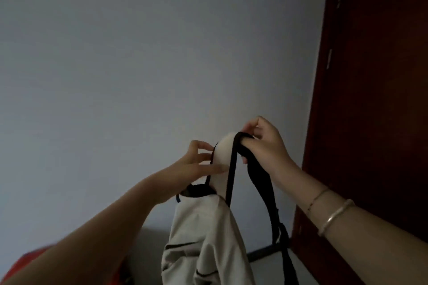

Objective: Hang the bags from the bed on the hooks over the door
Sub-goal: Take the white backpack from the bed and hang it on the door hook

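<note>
Both grips, left hand (196, 164) and right hand (264, 146), pinch straps; the backpack (203, 238) hangs below.

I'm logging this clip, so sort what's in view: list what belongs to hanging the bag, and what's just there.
Belongs to the job:
- beige backpack
- its black-edged strap, held up
- left hand, pinching the strap
- right hand, gripping the strap top
- dark red door; no hooks show

Just there:
- grey wall
- red thing, bottom left, too blurred to name
- bracelets on right wrist

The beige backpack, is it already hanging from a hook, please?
No, the beige backpack hangs by its straps from the left hand and right hand.
</note>
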A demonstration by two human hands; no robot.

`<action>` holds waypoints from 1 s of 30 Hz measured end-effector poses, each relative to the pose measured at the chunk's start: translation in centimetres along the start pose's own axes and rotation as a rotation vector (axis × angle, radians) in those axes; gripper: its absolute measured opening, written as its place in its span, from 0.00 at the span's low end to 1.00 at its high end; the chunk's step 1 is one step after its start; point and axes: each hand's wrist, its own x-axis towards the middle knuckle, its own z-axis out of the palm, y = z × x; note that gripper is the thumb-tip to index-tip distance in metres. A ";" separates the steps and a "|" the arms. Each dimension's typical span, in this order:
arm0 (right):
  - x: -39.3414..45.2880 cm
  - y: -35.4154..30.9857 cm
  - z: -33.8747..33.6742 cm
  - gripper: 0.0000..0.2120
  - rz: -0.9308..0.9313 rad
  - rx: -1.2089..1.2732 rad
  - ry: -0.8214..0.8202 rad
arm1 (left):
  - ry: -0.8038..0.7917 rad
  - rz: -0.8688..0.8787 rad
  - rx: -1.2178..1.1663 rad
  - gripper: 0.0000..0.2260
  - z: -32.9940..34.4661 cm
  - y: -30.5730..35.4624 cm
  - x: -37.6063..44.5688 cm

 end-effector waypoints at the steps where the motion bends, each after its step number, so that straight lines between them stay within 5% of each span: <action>1: 1.0 0.1 -1.1 0.08 0.015 0.021 0.041 | -0.033 0.012 0.020 0.29 1.1 0.2 2.0; 3: 3.6 0.1 -3.5 0.08 0.021 0.039 0.106 | -0.063 0.095 0.094 0.29 3.1 0.7 6.1; 7: 9.7 -0.2 -9.0 0.09 -0.008 -0.033 0.275 | -0.002 0.271 -0.055 0.09 4.9 3.4 15.6; 9: 12.2 -0.2 -11.7 0.08 -0.004 -0.081 0.359 | -0.097 0.295 -0.169 0.13 4.7 5.6 19.9; 14: 20.5 -0.7 -16.1 0.08 -0.060 -0.116 0.516 | -0.324 0.368 -0.011 0.25 6.6 11.0 31.3; 20: 28.8 -1.9 -23.1 0.07 -0.135 -0.199 0.669 | -0.423 0.462 -0.141 0.15 11.1 16.6 43.6; 25: 34.2 -2.7 -29.5 0.06 -0.219 -0.339 0.746 | -0.441 0.594 -0.100 0.20 14.4 21.3 51.2; 30: 39.9 -4.0 -35.1 0.07 -0.352 -0.421 0.743 | -0.358 0.746 -0.094 0.12 17.1 26.3 58.6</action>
